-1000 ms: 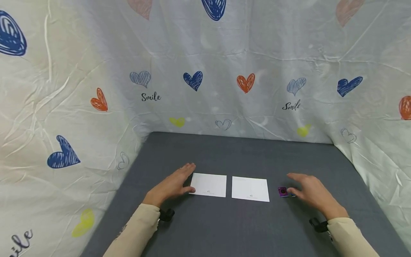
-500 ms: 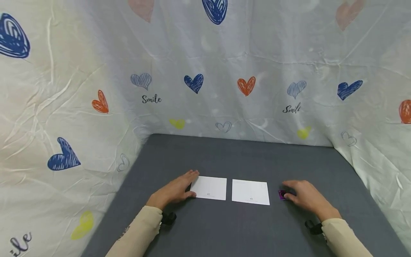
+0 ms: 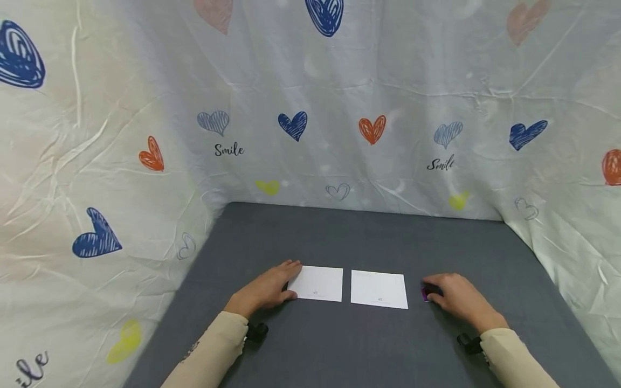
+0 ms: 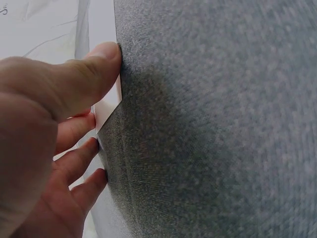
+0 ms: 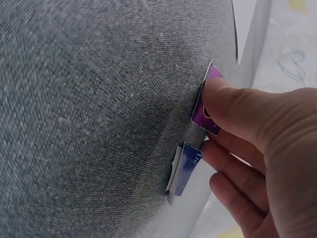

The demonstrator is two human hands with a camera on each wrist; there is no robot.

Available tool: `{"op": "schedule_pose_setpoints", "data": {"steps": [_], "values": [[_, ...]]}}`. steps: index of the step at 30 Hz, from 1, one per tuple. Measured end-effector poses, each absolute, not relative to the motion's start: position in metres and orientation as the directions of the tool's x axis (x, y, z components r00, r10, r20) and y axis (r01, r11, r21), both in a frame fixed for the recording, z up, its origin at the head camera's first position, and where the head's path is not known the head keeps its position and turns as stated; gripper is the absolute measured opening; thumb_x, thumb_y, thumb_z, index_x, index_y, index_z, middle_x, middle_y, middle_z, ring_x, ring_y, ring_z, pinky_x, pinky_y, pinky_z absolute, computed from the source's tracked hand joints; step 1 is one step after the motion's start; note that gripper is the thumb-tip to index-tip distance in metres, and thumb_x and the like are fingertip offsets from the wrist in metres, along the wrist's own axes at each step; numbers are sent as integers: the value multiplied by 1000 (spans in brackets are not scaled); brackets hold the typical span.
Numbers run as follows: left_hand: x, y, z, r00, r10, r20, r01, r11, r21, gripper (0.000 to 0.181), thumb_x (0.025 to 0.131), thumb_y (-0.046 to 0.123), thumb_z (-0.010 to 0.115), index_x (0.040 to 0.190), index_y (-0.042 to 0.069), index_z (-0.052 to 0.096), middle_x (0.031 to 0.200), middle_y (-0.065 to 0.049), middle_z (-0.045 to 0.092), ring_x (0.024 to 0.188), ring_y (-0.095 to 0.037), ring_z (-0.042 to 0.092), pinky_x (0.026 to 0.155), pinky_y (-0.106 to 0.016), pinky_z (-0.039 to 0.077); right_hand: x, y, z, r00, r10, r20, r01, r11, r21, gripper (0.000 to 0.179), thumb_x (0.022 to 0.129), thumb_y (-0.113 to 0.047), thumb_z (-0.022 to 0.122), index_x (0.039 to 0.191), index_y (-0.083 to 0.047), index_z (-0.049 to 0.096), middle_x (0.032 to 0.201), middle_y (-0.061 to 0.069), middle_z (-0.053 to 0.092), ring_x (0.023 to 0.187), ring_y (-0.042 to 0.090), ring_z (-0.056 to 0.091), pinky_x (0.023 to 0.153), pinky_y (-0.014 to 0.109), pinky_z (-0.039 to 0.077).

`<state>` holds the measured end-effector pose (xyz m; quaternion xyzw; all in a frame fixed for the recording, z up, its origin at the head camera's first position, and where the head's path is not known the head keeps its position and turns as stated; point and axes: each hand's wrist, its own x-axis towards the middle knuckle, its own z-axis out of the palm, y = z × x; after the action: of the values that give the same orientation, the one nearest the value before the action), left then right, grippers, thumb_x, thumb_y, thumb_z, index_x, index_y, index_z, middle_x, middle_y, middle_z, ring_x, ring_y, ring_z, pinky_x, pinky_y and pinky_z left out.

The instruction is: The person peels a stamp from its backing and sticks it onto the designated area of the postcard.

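With the right hand (image 3: pixel 456 299), closes right in on the purple piece (image 5: pixel 202 118), with thumb curled across its face and fingers bent in behind. Looks like a pinch now, clamped on that one piece. Big change here: a second ago, spread wider, with most of the purple in plain sight; now, in the head view, down to a sliver between thumb and forefinger. Suggests a switch from reaching to taking hold. Lifted, or flat on the bench (image 3: pixel 315 345)? Cannot tell, but at the same spot as before, to the right of the right white card (image 3: pixel 379 289) and apart from it.

Just beside the purple, in the right wrist view: a blue piece (image 5: pixel 189 166), close by the other fingertips, touching or not hard to say. Gone from the head view, probably under the hand.

Over to the left hand (image 3: pixel 264 291): sits at the end of the left white card (image 3: pixel 320 283), with fingers at the far corner and thumb at the near one, well apart. Has settled closer onto that far corner in the last second. Seems to steady the card rather than grip it.
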<state>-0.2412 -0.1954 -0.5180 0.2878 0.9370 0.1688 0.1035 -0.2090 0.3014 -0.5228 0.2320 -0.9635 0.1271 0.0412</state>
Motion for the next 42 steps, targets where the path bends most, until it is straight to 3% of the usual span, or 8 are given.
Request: {"op": "schedule_pose_setpoints", "data": {"steps": [20, 25, 32, 42], "values": [[-236, -189, -521, -821, 560, -110, 481, 783, 395, 72, 101, 15, 78, 162, -5, 45, 172, -23, 42, 163, -45, 33, 130, -63, 30, -211, 299, -524, -870, -475, 131, -492, 841, -223, 25, 83, -4, 92, 106, -6, 82, 103, 5, 81, 97, 29, 77, 86, 49, 62], [-236, -190, -520, -830, 548, -104, 470, 788, 398, 72, 101, 14, 79, 162, -5, 46, 173, -23, 42, 164, -44, 33, 130, -62, 29, -214, 297, -523, -866, -478, 146, -500, 834, -233, 22, 83, -3, 92, 100, -11, 81, 98, 0, 78, 91, 22, 75, 82, 45, 62], [-235, -191, -519, -834, 539, -119, 460, 797, 391, 72, 101, 15, 79, 163, -4, 45, 173, -22, 41, 164, -43, 33, 130, -62, 29, -215, 294, -515, -866, -488, 112, -498, 816, -292, 16, 89, 1, 85, 93, -14, 79, 85, -9, 71, 75, 4, 62, 68, 33, 56], [-237, -189, -517, -834, 537, -122, 465, 806, 366, 71, 102, 15, 78, 162, -4, 47, 173, -22, 42, 162, -45, 35, 128, -62, 33, -223, 294, -484, -859, -510, 51, -485, 777, -402, 15, 93, -3, 83, 93, -18, 81, 83, -13, 73, 72, -3, 62, 65, 27, 55]]}}
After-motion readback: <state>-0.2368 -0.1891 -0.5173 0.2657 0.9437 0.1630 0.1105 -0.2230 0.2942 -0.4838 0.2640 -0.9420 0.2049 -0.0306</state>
